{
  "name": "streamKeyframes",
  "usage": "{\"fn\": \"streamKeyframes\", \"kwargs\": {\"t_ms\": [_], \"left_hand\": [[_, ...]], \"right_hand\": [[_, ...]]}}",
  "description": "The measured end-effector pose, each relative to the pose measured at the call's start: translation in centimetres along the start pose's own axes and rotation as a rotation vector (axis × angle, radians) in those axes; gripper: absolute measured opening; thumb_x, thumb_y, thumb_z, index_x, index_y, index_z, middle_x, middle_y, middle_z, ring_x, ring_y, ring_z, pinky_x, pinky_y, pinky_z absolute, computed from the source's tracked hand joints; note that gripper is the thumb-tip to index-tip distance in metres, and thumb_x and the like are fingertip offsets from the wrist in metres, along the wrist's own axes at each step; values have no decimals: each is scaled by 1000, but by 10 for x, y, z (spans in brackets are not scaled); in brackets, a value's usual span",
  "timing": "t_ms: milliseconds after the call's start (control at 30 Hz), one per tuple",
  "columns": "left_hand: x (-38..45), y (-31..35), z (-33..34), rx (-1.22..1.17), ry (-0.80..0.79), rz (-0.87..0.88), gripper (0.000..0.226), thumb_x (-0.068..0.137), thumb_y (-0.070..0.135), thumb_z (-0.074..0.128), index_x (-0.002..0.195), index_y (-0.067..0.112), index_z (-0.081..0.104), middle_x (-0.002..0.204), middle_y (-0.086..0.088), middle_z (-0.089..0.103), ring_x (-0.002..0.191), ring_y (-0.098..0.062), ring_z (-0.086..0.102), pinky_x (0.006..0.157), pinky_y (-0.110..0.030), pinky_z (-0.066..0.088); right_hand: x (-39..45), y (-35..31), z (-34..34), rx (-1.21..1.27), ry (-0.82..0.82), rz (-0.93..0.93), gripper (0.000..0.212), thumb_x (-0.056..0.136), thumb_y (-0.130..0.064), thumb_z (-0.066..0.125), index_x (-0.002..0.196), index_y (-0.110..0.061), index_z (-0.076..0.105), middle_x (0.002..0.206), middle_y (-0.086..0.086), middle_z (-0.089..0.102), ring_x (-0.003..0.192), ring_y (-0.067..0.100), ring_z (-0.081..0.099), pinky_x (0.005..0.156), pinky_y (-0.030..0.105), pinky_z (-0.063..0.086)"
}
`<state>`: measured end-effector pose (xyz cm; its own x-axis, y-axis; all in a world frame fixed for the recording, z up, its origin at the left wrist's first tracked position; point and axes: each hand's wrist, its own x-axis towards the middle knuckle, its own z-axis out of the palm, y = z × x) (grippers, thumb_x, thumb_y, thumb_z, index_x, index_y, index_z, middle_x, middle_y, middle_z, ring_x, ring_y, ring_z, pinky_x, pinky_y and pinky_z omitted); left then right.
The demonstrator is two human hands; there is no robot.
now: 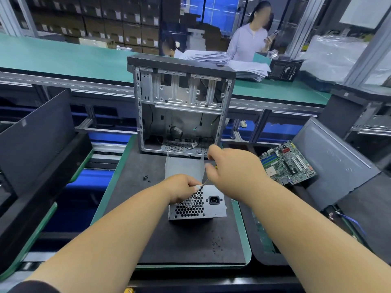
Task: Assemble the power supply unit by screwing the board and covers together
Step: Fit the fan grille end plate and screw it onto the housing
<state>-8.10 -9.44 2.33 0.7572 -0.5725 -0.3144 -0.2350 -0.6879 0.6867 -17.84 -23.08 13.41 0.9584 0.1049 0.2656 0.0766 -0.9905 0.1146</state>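
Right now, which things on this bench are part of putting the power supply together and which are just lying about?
In the job:
power supply, held steady by the left hand
screwdriver, gripped by the right hand, tip at the top edge
loose screws on the mat

Just lying about:
computer case
circuit board
paper stacks

Two bare forearms enter from the lower edge. Left hand (182,188) and right hand (230,169) wear no gloves, rings or watch. A dark sleeve (33,287) edge shows on the left upper arm, bottom-left corner.
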Motion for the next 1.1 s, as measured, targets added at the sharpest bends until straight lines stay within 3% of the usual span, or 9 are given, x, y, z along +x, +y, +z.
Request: {"fn": "streamKeyframes", "kwargs": {"t_ms": [100, 200, 300, 433, 533, 700, 833, 900, 1100], "left_hand": [[0, 1, -1, 20, 2, 6, 22, 100, 37, 51, 109, 38, 70, 72, 13, 65, 68, -12, 54, 69, -24, 48], [-2, 4, -3, 29, -19, 7, 24, 101, 35, 49, 115, 39, 69, 104, 2, 73, 89, -18, 62, 86, -31, 51], [-2, 4, -3, 26, -20, 9, 25, 101, 35, 49, 115, 39, 69, 109, 0, 73, 98, -23, 65, 89, -33, 51], [-1, 2, -3, 12, 1, 18, 26, 100, 33, 50, 118, 35, 69, 80, 17, 70, 69, -1, 59, 65, -17, 46], [-1, 2, -2, 8, -6, 18, 26, 100, 32, 49, 116, 36, 69, 98, 3, 73, 84, -15, 61, 81, -26, 50], [-1, 1, -3, -7, -28, 31, 25, 100, 33, 48, 110, 36, 71, 81, 3, 63, 71, -18, 49, 69, -25, 43], [0, 1, -2, -25, -12, 13, 23, 100, 31, 49, 106, 38, 70, 56, 10, 50, 52, -13, 41, 52, -17, 36], [0, 2, -2, -35, -18, 16, 24, 100, 32, 49, 107, 36, 71, 62, 5, 50, 58, -17, 41, 55, -21, 37], [1, 1, -2, -17, -22, 16, 24, 100, 33, 49, 108, 37, 71, 73, 7, 60, 69, -15, 48, 70, -25, 44]], "right_hand": [[0, 0, -4, 122, -25, -46, 23, 90, -26, 51, 109, -19, 40, 84, -3, 51, 74, 25, 51, 51, 33, 29], [-1, 2, -3, 10, -18, -30, 24, 97, -40, 48, 110, -20, 43, 74, -6, 49, 70, 24, 52, 50, 31, 28], [-1, 4, 1, -112, -4, 20, 30, 100, -51, 36, 96, -22, 46, 64, -6, 43, 66, 24, 51, 47, 28, 24], [1, 3, 0, 91, 8, 15, 19, 92, -34, 46, 105, -21, 47, 87, -3, 57, 75, 25, 53, 53, 31, 32], [2, 2, -2, 151, 13, -34, 25, 93, -30, 52, 114, -21, 42, 86, -4, 57, 74, 24, 53, 54, 33, 39], [2, 3, 4, -76, 7, 47, 32, 100, -53, 35, 97, -24, 49, 64, -6, 47, 65, 22, 53, 47, 27, 26], [3, 0, 1, 168, 5, 42, 16, 91, -29, 47, 105, -21, 45, 85, -3, 56, 75, 26, 53, 55, 34, 39], [4, 0, 0, 204, 9, 19, 21, 89, -23, 50, 108, -20, 43, 90, -1, 57, 77, 27, 53, 59, 36, 44], [3, 1, 5, -64, 16, 58, 25, 100, -45, 41, 101, -22, 52, 69, -6, 51, 64, 23, 48, 46, 28, 21]]}}
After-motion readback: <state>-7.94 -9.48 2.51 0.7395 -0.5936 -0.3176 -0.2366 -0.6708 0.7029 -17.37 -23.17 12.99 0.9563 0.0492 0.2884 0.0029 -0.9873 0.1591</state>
